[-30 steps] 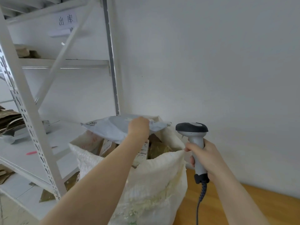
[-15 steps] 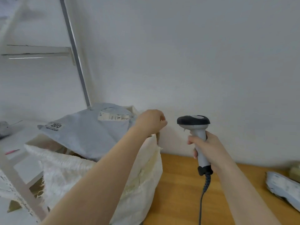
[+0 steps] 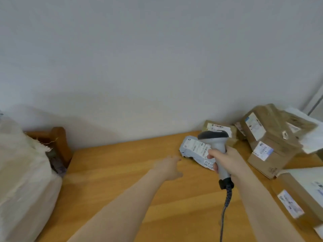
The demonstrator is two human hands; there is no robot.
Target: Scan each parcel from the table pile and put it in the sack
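A: parcel [image 3: 194, 150]?
B: flat on table [image 3: 122, 180] behind scanner [image 3: 215, 143], long axis far-left to near-right.
A: hands?
B: right hand [image 3: 227, 160] grips scanner upright; left hand [image 3: 168, 167] loose-fingered, empty, left of it.

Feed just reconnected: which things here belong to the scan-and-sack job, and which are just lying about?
Job: scanner in right hand, empty left hand, grey mailer, cardboard boxes, sack, table.
Lying about: wooden post beside the sack.
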